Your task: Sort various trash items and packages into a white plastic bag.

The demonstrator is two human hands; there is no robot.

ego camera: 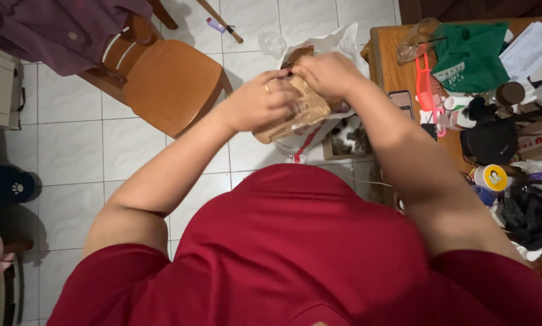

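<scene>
Both hands up at chest height, w/ a brown parcel point(304, 108) wrapped in clear plastic pinched between them. Left hand point(260, 101) closed round the parcel's left side, ring on one finger, thumb and forefinger nipping at the top edge — looks like steadying grip so the thing doesn't twist. Right hand point(326, 73) clamped over the top right corner, fingers curled down onto the wrap, prob. pulling against the left. Held mid-air rather than set down, so both sides of the wrap reachable at once.

Parcel sits centre of view, over the white tiled floor point(71, 139), just above a white plastic bag point(337, 42) w/ red marking lower down — bag directly under, so anything dropped prob. lands there. Small box point(349, 140) on the floor right beside it, contents too blurry to tell.

Left: wooden chair point(168, 84) w/ purple cloth point(59, 30) draped over the back, well apart from the hands. Right: wooden table point(392, 75), crowded — green bag point(470, 57), red scissors point(427, 90), papers, round yellow-lidded tub point(491, 177) near edge. Dark phone point(401, 101) lying at the table's left edge, closest table item to the right forearm.
</scene>
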